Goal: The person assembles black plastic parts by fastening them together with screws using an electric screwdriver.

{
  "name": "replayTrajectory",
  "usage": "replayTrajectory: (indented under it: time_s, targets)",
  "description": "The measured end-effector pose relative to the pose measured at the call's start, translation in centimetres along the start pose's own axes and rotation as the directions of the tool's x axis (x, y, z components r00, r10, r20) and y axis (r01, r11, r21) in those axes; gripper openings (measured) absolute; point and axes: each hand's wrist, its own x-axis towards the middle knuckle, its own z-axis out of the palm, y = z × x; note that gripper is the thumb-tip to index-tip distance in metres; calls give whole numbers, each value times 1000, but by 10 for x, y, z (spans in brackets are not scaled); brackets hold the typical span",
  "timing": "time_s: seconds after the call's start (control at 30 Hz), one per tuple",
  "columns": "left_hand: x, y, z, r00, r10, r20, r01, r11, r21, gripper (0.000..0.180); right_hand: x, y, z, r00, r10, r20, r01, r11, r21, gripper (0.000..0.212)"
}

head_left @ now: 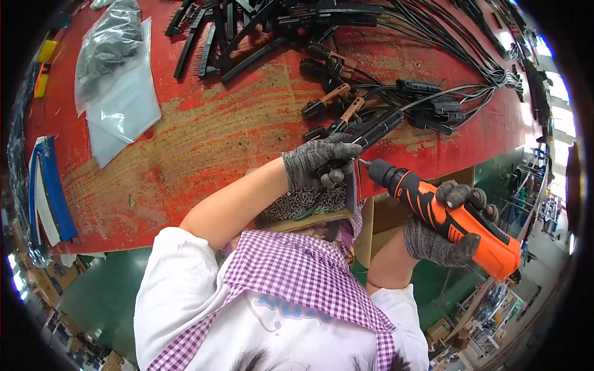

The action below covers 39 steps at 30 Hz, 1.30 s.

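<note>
My left hand (312, 162), in a grey knitted glove, is closed around a long black plastic handle (380, 128) with a cable at its far end, near the table's front edge. My right hand (433, 243), gloved alike, grips an orange and black electric screwdriver (486, 241). Its bit (364, 161) points left at the handle, right beside my left fingertips; whether it touches a screw is too small to tell. Below my left hand sits an open cardboard box (315, 220) of small screws (284, 207).
Black comb-like strips (207, 49) lie at the back of the red, worn table (124, 204). Brown and black clamps (337, 96) and bundled cables (458, 43) fill the right. Clear plastic bags (120, 120) lie at the left, blue and white strips (49, 191) at the left edge.
</note>
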Motion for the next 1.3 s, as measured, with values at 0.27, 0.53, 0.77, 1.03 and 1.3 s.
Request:
replayTrajectory:
  time_s: [0.27,0.53,0.77,1.03,1.3]
  targets:
    - [-3,1,3,998,-20,-55,18,999,-31,26,-3,1,2,1000,-27,0,27,999,-26,48]
    - [1,-1,0,1000,11,5,-11,1000,11,34,-3,-1,-2,999,-40,15,41,999,-19,47]
    - [-2,1,3,999,47,-25,-46,999,22,22,-6,0,3,999,-36,6,36,999,-11,48]
    - [-3,-2,8,995,-12,-99,12,1000,-4,24,5,3,11,996,93,1,-93,991,97,48]
    - [-1,-4,11,990,10,-139,-5,999,34,24,18,15,7,905,150,399,-133,989,-71,44]
